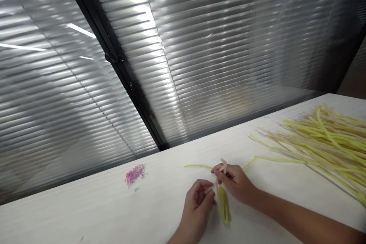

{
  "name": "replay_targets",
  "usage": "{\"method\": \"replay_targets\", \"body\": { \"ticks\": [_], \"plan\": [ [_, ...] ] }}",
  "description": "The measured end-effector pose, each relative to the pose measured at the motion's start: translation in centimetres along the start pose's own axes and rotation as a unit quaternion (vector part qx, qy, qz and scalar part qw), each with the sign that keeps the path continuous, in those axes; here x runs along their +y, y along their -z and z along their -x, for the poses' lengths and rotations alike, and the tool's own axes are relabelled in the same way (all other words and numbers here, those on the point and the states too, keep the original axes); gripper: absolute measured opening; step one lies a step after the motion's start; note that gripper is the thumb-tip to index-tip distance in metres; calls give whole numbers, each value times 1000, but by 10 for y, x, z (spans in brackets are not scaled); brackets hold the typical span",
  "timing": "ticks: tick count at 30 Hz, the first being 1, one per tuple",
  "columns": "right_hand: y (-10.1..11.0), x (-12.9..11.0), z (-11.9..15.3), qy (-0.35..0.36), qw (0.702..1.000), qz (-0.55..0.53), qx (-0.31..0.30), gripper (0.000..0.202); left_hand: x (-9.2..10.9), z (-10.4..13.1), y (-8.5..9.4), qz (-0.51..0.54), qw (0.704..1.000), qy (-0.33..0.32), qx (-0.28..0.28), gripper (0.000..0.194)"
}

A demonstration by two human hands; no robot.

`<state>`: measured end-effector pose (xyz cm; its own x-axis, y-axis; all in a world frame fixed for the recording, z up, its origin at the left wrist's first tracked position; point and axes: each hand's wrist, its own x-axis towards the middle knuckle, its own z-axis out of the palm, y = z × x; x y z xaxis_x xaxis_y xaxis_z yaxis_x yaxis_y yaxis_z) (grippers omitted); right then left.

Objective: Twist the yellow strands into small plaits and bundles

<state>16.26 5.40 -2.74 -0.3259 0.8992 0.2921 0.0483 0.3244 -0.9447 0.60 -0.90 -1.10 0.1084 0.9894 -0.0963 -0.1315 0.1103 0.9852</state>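
My left hand (198, 204) is closed in a pinch on a pale pink pipe cleaner (223, 164). The fingers of my right hand (230, 179), a little higher and to the right, are also closed on it, and its curled end sticks up above them. Just below my hands, a folded bundle of yellow pipe cleaners (224, 206) lies on the white table. One long yellow pipe cleaner (197, 166) passes behind my right hand and shows on both sides of it. The fingers hide where the pale stem meets the bundle.
A large heap of loose yellow and pale pipe cleaners (323, 141) covers the table's right side. Left of my hands lies a small pile of pink and purple rubber bands (135, 174). A glass partition with blinds (206, 53) rises behind the table's (94, 213) far edge.
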Motion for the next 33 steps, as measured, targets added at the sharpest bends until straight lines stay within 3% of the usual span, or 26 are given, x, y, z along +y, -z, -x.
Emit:
{"method": "replay_targets", "body": {
  "ticks": [11, 17, 33],
  "plan": [
    [2, 0, 2, 53, 998, -29, 5, 24, -5, 0, 4, -57, 998, -5, 12, 34],
    [2, 0, 2, 59, 996, -62, -6, 24, -1, 1, 2, -70, 997, -10, -17, 34],
    [4, 0, 2, 73, 997, -25, 3, 24, 0, 2, 1, -101, 994, -19, -27, 34]
  ]
}}
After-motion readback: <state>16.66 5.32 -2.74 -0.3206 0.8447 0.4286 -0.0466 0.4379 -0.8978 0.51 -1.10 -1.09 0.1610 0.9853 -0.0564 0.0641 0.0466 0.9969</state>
